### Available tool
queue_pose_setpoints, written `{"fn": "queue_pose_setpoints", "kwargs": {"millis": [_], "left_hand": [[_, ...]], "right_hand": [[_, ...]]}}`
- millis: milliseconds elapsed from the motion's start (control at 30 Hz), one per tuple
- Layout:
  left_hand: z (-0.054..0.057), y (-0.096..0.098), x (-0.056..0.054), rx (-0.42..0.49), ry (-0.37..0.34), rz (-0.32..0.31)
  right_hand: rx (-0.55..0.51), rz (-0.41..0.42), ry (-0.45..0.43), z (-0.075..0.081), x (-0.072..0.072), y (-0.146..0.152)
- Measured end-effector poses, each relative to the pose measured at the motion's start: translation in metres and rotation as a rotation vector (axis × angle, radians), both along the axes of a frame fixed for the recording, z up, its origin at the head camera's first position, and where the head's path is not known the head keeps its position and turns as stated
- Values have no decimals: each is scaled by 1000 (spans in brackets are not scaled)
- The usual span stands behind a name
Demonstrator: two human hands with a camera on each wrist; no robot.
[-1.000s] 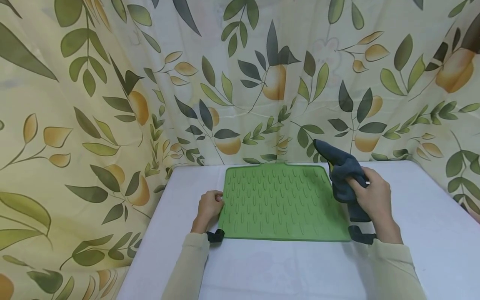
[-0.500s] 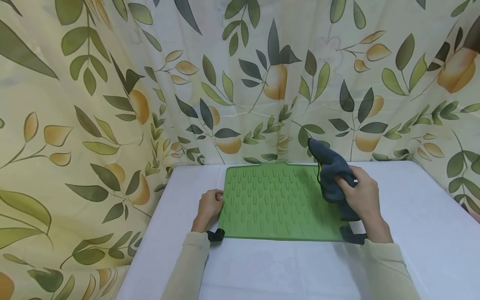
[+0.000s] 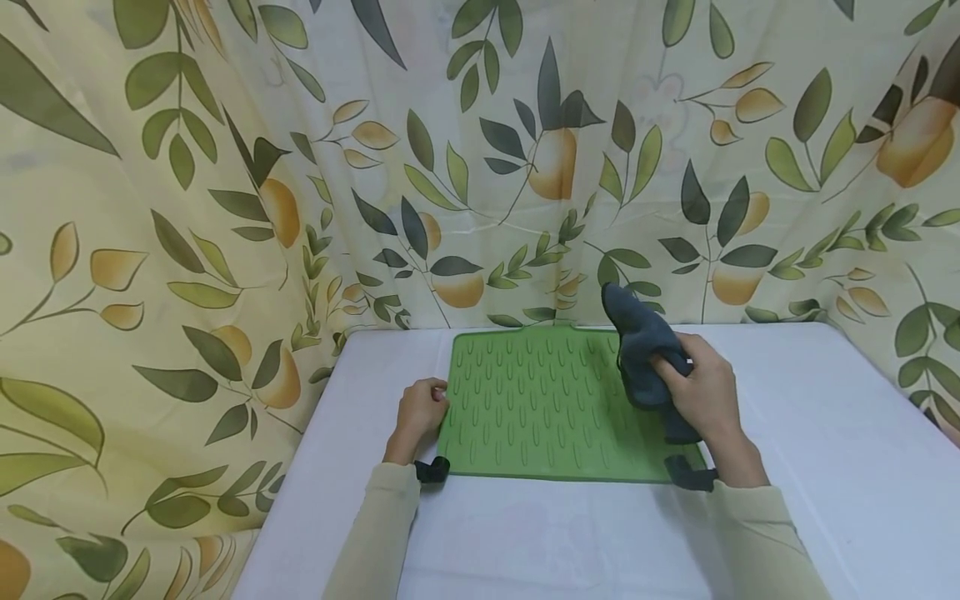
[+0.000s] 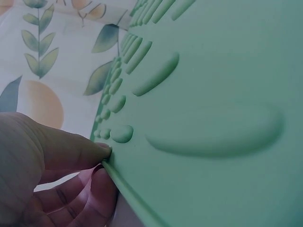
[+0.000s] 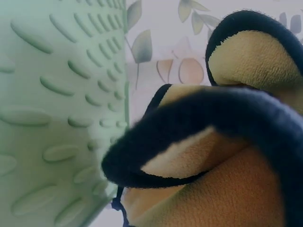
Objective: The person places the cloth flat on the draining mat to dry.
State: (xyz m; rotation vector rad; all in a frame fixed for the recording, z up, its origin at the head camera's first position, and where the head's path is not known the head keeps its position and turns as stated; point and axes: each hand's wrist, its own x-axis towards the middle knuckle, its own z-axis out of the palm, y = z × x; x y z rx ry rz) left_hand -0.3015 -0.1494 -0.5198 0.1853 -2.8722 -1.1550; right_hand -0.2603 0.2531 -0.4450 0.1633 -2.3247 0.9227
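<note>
A green rectangular mat [image 3: 517, 400] with rows of raised oval ridges lies on the white table. My left hand [image 3: 418, 417] pinches its left edge; the left wrist view shows the thumb on top of the mat's rim [image 4: 135, 198] and curled fingers [image 4: 102, 189] below. In my right hand [image 3: 708, 392] is a bunched dark blue-grey cloth [image 3: 647, 354], thumb across it, over the mat's right part. The right wrist view shows the cloth's tan side [image 5: 213, 198] with dark edging and a thin black cord [image 5: 122, 205]; the hand itself is hidden there.
The white-covered table [image 3: 525, 542] extends in front of the mat and to both sides. A curtain [image 3: 375, 150] printed with leaves and fruit hangs behind and along the left. Black wrist mounts [image 3: 433, 471] sit below each hand.
My right hand has moved left with the cloth, bringing it farther over the mat's right part. My left hand and the mat have stayed put.
</note>
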Motion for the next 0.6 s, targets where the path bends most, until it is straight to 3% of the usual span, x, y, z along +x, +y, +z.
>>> {"fn": "queue_pose_setpoints", "kwargs": {"millis": [600], "left_hand": [[-1, 1, 1, -7, 7, 0]], "right_hand": [[18, 82, 42, -8, -1, -34]]}}
